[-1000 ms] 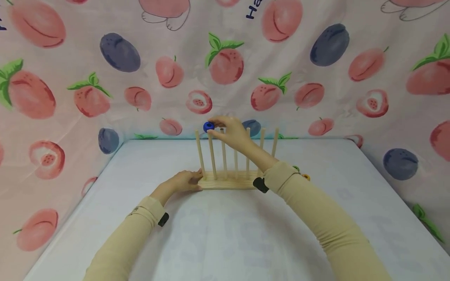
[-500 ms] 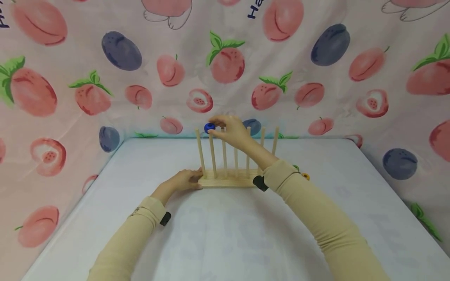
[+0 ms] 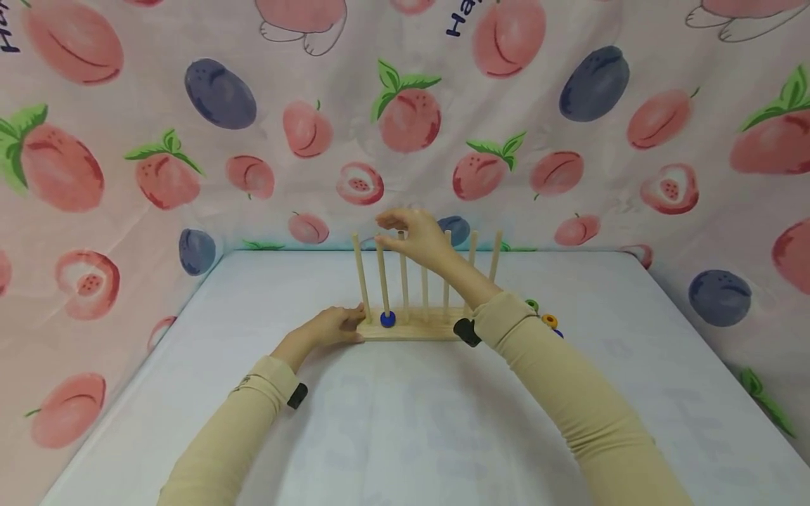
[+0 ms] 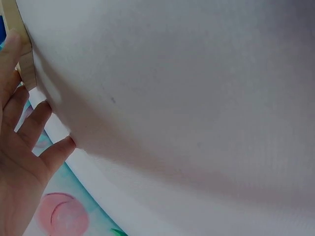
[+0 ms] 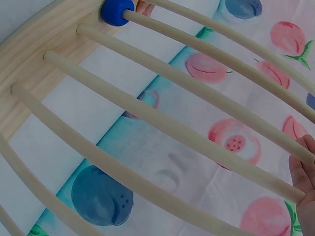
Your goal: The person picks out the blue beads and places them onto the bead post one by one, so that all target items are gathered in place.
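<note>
A wooden peg stand (image 3: 418,332) with several upright pegs sits on the table. At its left end my left hand (image 3: 332,325) holds the base between thumb and fingers; in the left wrist view the other fingers (image 4: 34,123) spread down to the tabletop. One blue bead (image 3: 388,320) rests on the base, threaded on the second peg from the left, as the right wrist view of the blue bead (image 5: 114,12) also shows. Around the top of that peg hovers my right hand (image 3: 418,240), its thumb and fingers parted with nothing held between them.
To the right of the stand, beside my right sleeve, lie a green bead (image 3: 532,305), an orange-yellow bead (image 3: 550,321) and a partly hidden blue bead (image 3: 558,334). A fruit-patterned cloth (image 3: 253,176) hangs behind the white table (image 3: 392,422).
The blue bead has left my right fingers and dropped down the second peg to the base. My right fingers have parted slightly, staying by the peg top. My left hand keeps its place.
</note>
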A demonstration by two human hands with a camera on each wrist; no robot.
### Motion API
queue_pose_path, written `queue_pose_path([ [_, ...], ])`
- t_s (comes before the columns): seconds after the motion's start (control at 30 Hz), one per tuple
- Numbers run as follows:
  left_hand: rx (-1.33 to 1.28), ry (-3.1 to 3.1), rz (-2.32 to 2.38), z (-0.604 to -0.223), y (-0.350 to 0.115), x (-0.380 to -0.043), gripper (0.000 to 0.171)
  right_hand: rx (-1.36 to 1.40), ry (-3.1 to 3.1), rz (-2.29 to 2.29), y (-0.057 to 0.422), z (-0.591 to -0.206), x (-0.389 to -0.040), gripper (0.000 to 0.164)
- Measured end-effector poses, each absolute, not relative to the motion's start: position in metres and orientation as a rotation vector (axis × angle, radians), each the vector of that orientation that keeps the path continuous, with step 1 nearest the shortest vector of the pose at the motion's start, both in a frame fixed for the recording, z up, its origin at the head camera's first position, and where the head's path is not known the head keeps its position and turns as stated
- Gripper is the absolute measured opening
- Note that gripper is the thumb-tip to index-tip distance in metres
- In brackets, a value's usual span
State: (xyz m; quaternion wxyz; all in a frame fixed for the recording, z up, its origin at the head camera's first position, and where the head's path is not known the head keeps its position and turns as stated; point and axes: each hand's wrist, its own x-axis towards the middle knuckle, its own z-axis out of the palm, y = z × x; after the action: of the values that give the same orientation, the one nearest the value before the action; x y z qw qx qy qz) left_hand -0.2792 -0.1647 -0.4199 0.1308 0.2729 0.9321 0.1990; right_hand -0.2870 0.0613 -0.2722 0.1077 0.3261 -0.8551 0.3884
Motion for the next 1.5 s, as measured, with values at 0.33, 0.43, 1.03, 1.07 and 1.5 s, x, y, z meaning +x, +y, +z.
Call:
queue_pose_path([
  [0.33, 0.798, 2.701, 0.622, -0.418, -0.161, -0.277, 0.056, 0.985, -2.522, 1.091, 0.064, -0.273, -0.288, 0.037],
  [0.43, 0.806, 2.712, 0.637, -0.418, -0.161, -0.276, 0.057, 0.988, -2.524, 1.108, 0.064, -0.272, -0.288, 0.037],
  [1.03, 0.783, 2.711, 0.624, -0.427, -0.165, -0.264, 0.057, 0.966, -2.398, 1.346, 0.072, -0.274, -0.28, 0.036],
  [1.07, 0.775, 2.709, 0.621, -0.427, -0.165, -0.264, 0.058, 0.969, -2.389, 1.336, 0.073, -0.275, -0.279, 0.036],
  [1.5, 0.789, 2.705, 0.541, -0.422, -0.165, -0.263, 0.057, 0.95, -2.313, 1.259, 0.09, -0.276, -0.269, 0.03],
])
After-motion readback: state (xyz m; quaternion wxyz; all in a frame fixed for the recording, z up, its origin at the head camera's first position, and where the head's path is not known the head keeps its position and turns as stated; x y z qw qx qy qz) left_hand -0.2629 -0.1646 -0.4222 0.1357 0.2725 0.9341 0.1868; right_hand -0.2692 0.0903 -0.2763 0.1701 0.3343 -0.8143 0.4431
